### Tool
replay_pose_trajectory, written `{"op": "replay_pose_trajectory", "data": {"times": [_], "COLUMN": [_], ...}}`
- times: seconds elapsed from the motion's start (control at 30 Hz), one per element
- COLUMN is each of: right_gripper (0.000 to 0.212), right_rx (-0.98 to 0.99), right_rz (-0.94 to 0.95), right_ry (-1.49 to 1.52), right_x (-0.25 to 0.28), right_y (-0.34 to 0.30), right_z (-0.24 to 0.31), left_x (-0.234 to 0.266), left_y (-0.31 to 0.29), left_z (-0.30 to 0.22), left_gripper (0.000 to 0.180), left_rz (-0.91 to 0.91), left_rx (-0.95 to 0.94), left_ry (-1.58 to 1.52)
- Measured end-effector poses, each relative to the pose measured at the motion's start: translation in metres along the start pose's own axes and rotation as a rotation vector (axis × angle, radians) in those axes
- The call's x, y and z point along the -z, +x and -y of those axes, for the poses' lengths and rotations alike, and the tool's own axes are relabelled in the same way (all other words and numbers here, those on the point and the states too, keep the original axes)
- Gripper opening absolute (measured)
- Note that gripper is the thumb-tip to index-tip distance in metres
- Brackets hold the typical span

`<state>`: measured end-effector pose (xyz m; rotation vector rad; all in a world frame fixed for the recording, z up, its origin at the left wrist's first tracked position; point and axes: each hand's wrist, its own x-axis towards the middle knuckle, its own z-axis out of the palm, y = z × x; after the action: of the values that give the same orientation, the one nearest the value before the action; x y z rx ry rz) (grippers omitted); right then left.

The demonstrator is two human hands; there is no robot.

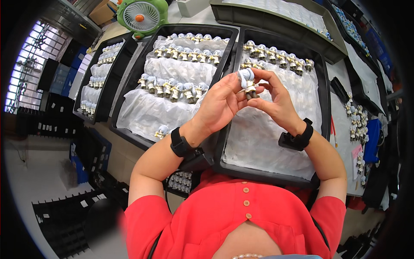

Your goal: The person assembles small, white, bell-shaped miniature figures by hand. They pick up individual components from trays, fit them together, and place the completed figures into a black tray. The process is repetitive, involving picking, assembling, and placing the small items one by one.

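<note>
In front of me a small figurine [248, 83] with pale blue hair, a light body and dark feet is held upright between both hands. My left hand [219, 102] is closed on its left side, with the fingers curled behind it. With thumb and bent fingers, my right hand [279, 102] grips it from the right. Both hands are above a black tray [267, 174] lined with white paper, where several similar figurines [272, 54] stand in rows at the far end. Left of my hands, a second black tray [129, 139] carries more rows, plus one lone figurine [162, 131] near its front edge.
A narrower black tray [114, 71] of figurines lies far left. Behind stand a green fan [140, 18] and a large grey-green tray [276, 22]. To the right are a red stick-like tool [334, 129], a cluster of figurines [358, 123] and a blue object [372, 140].
</note>
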<state>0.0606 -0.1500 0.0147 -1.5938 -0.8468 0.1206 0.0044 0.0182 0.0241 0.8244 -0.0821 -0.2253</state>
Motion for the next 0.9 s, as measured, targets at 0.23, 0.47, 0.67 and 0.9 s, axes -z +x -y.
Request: {"op": "replay_pose_trajectory", "data": {"times": [0.23,0.47,0.67,0.9], "right_gripper": [0.059,0.058,0.065,0.058], "right_rx": [0.023,0.117,0.1,0.059], "right_rz": [-0.004,-0.026,-0.027,0.016], "right_ry": [-0.057,-0.152,-0.149,-0.167], "right_x": [0.001,0.001,-0.002,-0.001], "right_y": [-0.001,-0.002,-0.003,-0.005], "right_z": [0.01,0.007,0.012,0.014], "left_x": [0.001,0.004,0.002,0.031], "left_y": [0.0,0.0,-0.003,-0.063], "left_z": [0.001,0.001,-0.01,-0.116], "left_gripper": [0.043,0.042,0.042,0.037], "left_rz": [0.024,0.047,-0.073,-0.135], "left_rx": [-0.016,-0.021,0.034,0.13], "left_ry": [0.065,0.04,0.082,0.963]}}
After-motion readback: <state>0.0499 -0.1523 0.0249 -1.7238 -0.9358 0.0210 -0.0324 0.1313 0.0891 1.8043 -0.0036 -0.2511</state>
